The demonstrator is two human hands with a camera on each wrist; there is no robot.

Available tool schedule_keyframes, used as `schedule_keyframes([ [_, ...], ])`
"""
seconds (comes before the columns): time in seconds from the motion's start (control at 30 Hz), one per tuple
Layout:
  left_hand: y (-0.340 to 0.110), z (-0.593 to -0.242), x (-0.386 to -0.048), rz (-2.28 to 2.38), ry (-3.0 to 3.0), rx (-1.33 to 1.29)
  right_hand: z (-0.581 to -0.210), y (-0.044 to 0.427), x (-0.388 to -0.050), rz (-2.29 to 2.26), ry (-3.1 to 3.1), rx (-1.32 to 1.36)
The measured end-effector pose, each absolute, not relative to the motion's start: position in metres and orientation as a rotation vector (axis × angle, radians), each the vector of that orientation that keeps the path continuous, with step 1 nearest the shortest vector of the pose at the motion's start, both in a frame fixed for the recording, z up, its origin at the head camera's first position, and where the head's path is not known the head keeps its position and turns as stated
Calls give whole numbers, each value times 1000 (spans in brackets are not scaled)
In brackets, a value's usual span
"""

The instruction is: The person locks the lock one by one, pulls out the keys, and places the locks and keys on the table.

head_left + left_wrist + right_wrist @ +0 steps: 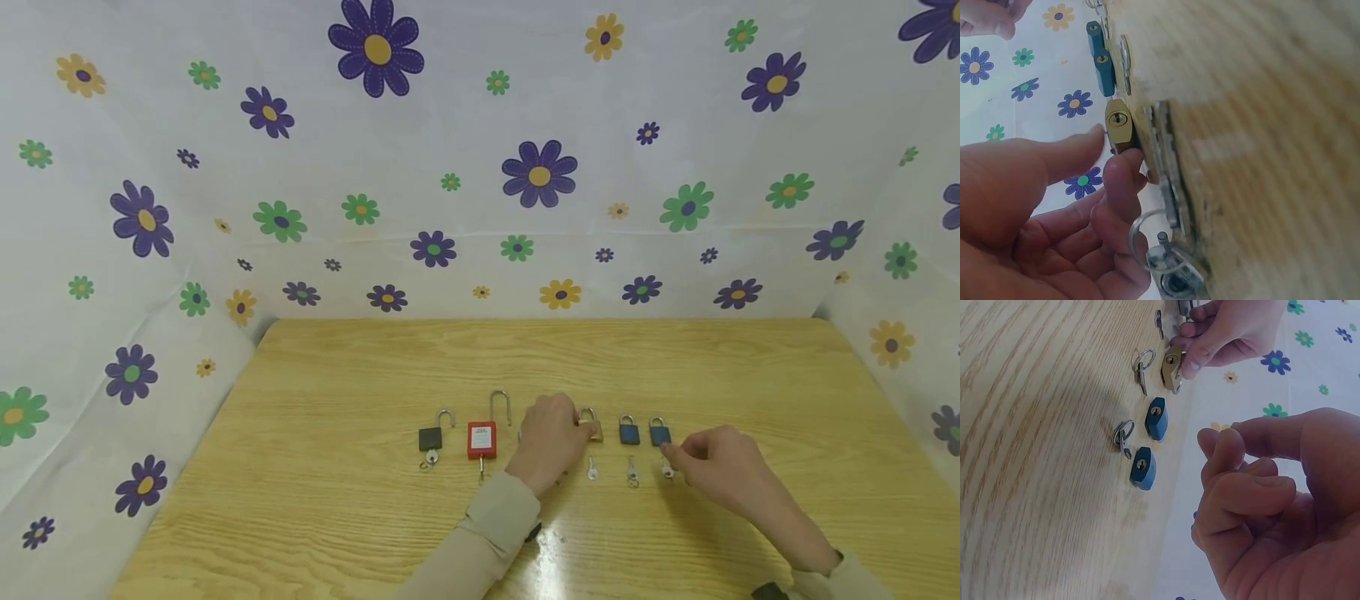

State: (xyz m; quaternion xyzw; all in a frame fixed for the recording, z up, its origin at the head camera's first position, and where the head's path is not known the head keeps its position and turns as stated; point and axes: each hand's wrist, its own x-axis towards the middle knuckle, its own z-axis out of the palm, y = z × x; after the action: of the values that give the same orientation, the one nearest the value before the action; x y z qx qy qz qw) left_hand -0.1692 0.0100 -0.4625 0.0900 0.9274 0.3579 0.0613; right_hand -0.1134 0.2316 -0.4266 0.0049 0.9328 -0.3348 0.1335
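The left hand pinches a brass padlock between thumb and bent fingers, with the other fingers curled in below. The right hand holds nothing visible; its fingers are loosely curled, with thumb and forefinger tips close together. In the head view its fingertips overlap the lower edge of the farther-right blue padlock, but the right wrist view shows the two apart.

The brass padlock lies right of centre on the table, in a row, beside the nearer blue padlock. The left hand covers part of its body and shackle in the head view, and almost wholly hides a neighbouring metal piece at its left. In the left wrist view, a metal part with a ring is cut off and blurred at the bottom edge. Both forearms run out of the lower frame.

The brass padlock's shackle points up the head view, its long axis tilting slightly left at the top; its keyhole end faces the wrist cameras. A small key lies just below it, blade pointing up the frame.
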Motion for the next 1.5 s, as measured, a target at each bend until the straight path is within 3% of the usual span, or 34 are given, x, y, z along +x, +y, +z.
schedule_keyframes([
  [0.23, -8, -458, -169, 1138, 2826, 263, -428, 231, -112, -965, 2713, 13],
  [0.57, -46, -444, -161, 872, 2969, 247, -429, 231, -111, -969, 2696, 11],
  [0.83, -43, -450, -151, 638, 3018, 252, -429, 229, -111, -981, 2701, 8],
  [1.5, -38, -454, -160, 807, 2951, 318, -437, 230, -111, -955, 2707, 2],
])
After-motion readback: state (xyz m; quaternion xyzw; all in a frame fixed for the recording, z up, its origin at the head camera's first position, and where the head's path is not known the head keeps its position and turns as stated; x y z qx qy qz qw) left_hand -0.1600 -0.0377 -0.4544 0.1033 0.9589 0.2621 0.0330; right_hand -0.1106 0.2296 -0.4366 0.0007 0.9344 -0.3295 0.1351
